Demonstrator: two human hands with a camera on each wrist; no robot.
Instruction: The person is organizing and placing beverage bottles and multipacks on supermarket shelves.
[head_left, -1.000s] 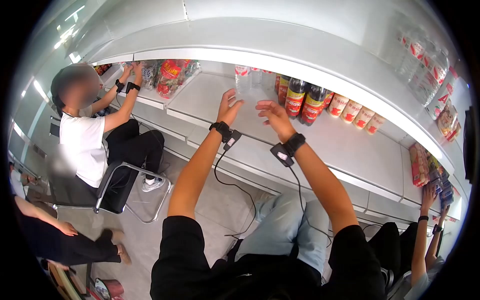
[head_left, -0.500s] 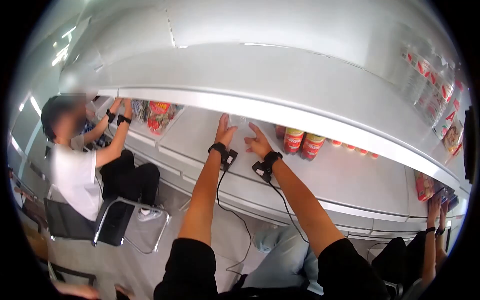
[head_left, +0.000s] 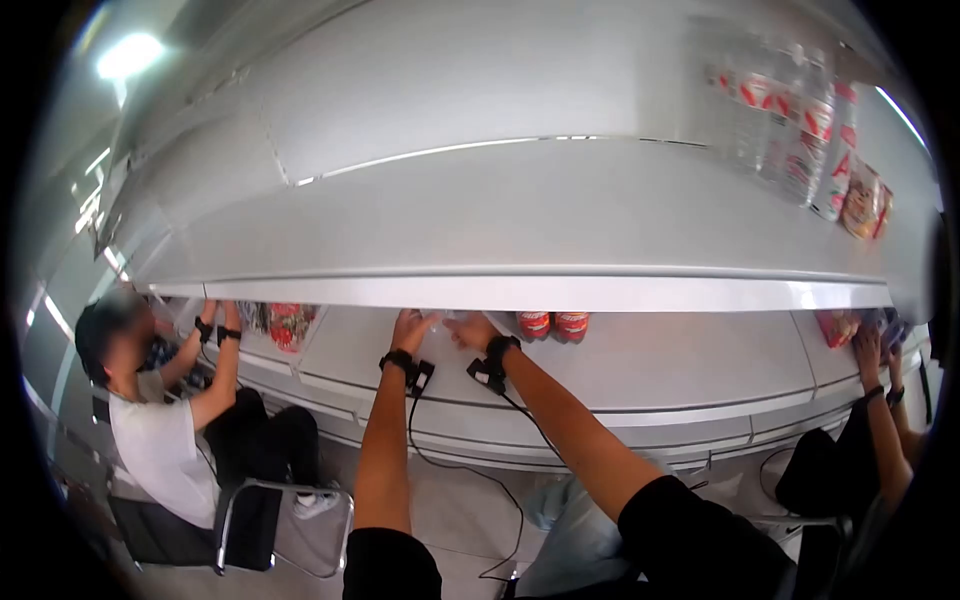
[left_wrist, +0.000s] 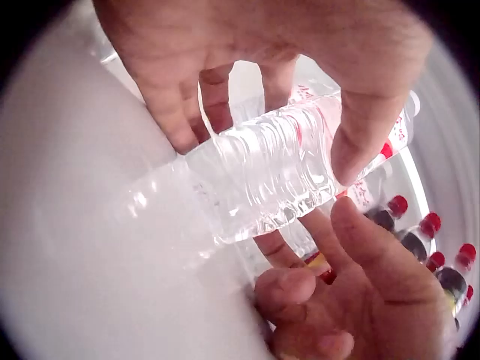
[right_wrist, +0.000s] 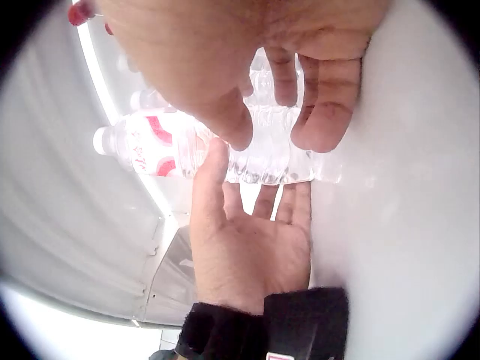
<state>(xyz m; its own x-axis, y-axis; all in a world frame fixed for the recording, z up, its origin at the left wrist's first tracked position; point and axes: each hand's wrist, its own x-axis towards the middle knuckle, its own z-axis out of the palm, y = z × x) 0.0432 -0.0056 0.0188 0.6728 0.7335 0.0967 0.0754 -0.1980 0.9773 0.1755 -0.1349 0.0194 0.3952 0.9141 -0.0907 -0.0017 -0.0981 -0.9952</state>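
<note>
A clear ribbed water bottle (left_wrist: 266, 176) with a white cap and red-and-white label stands with its base at the white shelf (right_wrist: 405, 187). My left hand (head_left: 407, 332) holds it from one side, thumb across the front and fingers reaching behind. From the other side my right hand (head_left: 473, 331) cups the same bottle. Its thumb tip lies right at the bottle's edge, as the left wrist view shows. In the head view, the upper shelf's edge hides most of the bottle. Beside it stand similar water bottles, partly covered by the hands.
Dark cola bottles (left_wrist: 414, 244) with red caps stand right of the hands. Overhead runs the upper shelf's front edge (head_left: 560, 292), with clear water bottles (head_left: 770, 120) at its right end. A seated person (head_left: 165, 440) works at the left; another person's hands (head_left: 872, 352) reach in at the right.
Both hands have moved deeper under the upper shelf and closed in around the water bottle. The head view has tilted up, showing more of the upper shelf and less of the bottles below.
</note>
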